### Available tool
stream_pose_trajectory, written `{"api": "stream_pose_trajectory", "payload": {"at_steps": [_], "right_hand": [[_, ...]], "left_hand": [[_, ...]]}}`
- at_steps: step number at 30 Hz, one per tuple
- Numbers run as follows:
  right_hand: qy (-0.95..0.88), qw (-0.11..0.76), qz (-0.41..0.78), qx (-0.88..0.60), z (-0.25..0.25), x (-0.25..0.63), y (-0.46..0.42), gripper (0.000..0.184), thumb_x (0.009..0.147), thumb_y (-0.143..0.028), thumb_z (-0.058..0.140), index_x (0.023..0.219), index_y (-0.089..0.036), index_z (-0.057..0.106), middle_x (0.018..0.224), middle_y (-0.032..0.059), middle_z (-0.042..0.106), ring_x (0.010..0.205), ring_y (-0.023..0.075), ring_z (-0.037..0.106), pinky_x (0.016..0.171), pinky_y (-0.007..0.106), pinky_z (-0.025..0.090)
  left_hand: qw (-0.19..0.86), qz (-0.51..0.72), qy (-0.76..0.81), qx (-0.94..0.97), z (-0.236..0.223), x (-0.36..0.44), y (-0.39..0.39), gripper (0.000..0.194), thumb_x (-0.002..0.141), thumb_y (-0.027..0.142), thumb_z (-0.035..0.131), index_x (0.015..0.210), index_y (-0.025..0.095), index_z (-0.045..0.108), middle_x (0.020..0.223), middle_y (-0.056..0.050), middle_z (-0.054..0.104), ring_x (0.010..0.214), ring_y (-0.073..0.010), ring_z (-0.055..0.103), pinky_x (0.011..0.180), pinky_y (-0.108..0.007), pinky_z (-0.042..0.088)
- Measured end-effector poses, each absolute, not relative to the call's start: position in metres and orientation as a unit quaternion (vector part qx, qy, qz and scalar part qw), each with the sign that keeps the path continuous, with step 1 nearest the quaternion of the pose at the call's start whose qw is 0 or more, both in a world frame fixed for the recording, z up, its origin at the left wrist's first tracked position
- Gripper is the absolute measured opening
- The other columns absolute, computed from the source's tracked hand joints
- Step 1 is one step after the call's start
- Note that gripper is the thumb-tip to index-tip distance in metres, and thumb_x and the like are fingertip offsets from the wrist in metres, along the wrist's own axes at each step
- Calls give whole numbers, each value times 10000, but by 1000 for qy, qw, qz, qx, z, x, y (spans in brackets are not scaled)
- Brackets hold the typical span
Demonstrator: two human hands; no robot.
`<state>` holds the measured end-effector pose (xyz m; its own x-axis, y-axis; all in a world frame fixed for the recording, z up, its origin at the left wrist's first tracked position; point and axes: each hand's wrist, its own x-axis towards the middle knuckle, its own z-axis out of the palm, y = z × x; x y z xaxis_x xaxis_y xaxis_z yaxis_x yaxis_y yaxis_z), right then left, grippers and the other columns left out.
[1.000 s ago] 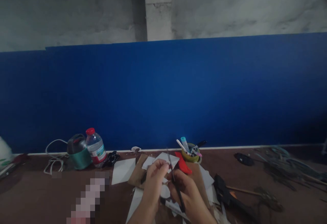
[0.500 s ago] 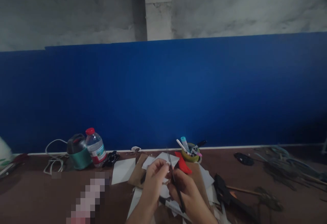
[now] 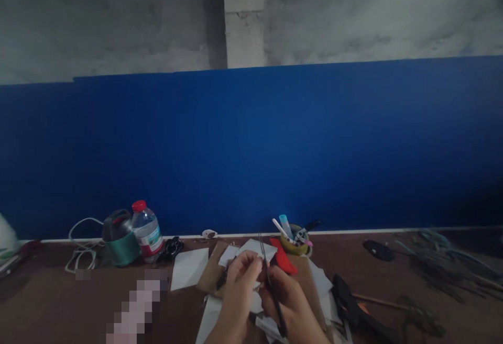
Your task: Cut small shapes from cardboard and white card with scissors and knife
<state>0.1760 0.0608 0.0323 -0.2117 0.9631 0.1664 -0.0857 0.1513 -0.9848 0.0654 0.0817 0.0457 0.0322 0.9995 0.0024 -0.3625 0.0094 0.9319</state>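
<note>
My right hand (image 3: 288, 297) is closed around black-handled scissors (image 3: 274, 294), whose slim blades point up and away from me. Close beside it, the thumb and fingers of my left hand (image 3: 241, 276) pinch together near the blades. What they hold is too small and covered to make out. Beneath both hands lie white paper pieces (image 3: 251, 246) on a brown cardboard sheet (image 3: 208, 276). A red piece (image 3: 283, 260) lies just beyond my right hand. Below my hands is a marker-like white stick with a dark end (image 3: 269, 325), partly hidden.
A green cup of pens (image 3: 294, 247) stands by the blue wall. To the left are a white sheet (image 3: 190, 269), a red-capped bottle (image 3: 147, 234), a teal container (image 3: 121, 247) and a white cable (image 3: 82, 255). A black glue-gun-like tool (image 3: 353, 307) and dark twigs (image 3: 440, 260) lie right.
The view has tilted slightly, so the wall and table sit a little lower. Both hands stay close together with the scissors, almost unchanged in pose.
</note>
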Motion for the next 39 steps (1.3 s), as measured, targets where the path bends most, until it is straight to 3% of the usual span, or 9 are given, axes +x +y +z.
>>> {"api": "stream_pose_trajectory", "payload": {"at_steps": [10,21,28,39], "right_hand": [[-583,489,517,-391,32,177,61,157,734,-262,612,833,-157,551,691,-19,478,628,116,418,561,213,361],[-585,466,508,-427,30,180,64,170,746,-297,602,739,-174,486,585,-73,350,520,71,301,472,192,263],[-580,447,525,-434,41,182,59,201,739,-333,605,695,-191,470,498,-85,369,453,64,308,433,190,250],[-556,466,556,-405,26,184,64,231,758,-378,622,805,-180,514,498,-93,373,460,62,313,447,181,266]], "left_hand": [[600,585,390,381,39,69,84,333,632,471,716,634,162,593,547,27,514,544,-108,450,558,-220,354],[590,550,406,429,54,62,80,247,724,397,639,665,165,578,565,18,533,587,-130,483,588,-233,371],[577,523,430,456,60,56,81,179,759,333,587,675,178,557,587,20,541,613,-134,493,625,-239,381],[532,553,444,463,71,52,80,149,745,287,578,647,175,588,689,-10,616,705,-157,519,684,-247,376]]}}
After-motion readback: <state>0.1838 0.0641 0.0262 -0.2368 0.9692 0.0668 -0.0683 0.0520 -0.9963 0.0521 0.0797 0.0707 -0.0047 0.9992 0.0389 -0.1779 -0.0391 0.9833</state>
